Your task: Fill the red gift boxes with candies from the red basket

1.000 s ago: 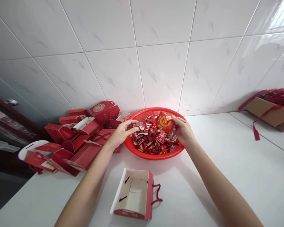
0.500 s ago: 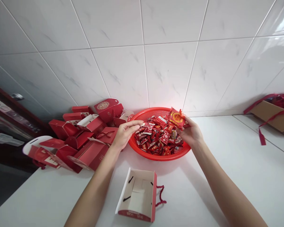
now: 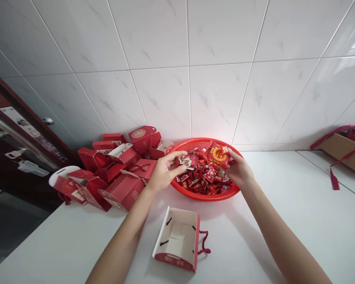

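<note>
our left hand (image 3: 164, 173) pinches maroon packet (image 3: 188, 159) | our right hand (image 3: 240, 169) grips gold-printed packet (image 3: 217, 156) | both at basket rim (image 3: 205, 198) | counter (image 3: 296, 205) stretches right to carton (image 3: 343, 152)

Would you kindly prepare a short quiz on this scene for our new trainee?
1. Open question: what does the left hand pinch between thumb and fingers?
2. True or false: the right hand holds a packet with a round gold emblem.
3. Multiple choice: on which side of the red basket does the cluster of red boxes stand, as the person sees it? (a) left (b) right (c) near side

Key: 1. A red wrapped packet with pale lettering. 2. True. 3. (a).
</note>
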`<state>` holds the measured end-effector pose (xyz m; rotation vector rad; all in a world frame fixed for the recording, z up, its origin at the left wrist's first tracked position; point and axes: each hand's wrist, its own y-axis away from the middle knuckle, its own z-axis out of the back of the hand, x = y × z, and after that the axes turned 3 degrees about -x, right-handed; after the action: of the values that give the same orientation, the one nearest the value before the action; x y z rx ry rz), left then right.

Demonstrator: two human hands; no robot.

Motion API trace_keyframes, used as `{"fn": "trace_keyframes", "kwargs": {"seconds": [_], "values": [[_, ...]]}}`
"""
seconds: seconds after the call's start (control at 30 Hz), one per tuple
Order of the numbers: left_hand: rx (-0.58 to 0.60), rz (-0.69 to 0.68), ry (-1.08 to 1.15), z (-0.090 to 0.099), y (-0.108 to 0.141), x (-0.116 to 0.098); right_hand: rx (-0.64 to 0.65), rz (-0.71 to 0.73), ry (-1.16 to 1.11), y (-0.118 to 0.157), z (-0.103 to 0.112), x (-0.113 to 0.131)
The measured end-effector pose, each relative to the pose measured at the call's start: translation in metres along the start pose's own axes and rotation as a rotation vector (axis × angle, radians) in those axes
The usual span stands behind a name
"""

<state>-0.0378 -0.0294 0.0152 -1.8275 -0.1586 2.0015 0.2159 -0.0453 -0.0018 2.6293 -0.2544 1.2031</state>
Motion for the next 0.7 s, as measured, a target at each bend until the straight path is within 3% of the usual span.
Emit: {"fn": "trace_keyframes", "kwargs": {"seconds": [0.13,0.27,0.47,0.7], "values": [[0.008,-0.045,-0.161,0.006,0.006,-0.01,0.033,0.003,0.027,0.012,-0.008,0.003],[0.04,-0.037,-0.223,0.008,0.011,-0.02,0.171,0.068,0.156,0.028,-0.017,0.006],[0.148,0.032,-0.187,-0.011,0.021,-0.029,0.281,0.18,0.447,0.052,-0.03,0.0],[0.096,0.033,-0.282,-0.02,0.031,-0.038,0.348,0.317,0.574,0.07,-0.037,-0.007]]}}
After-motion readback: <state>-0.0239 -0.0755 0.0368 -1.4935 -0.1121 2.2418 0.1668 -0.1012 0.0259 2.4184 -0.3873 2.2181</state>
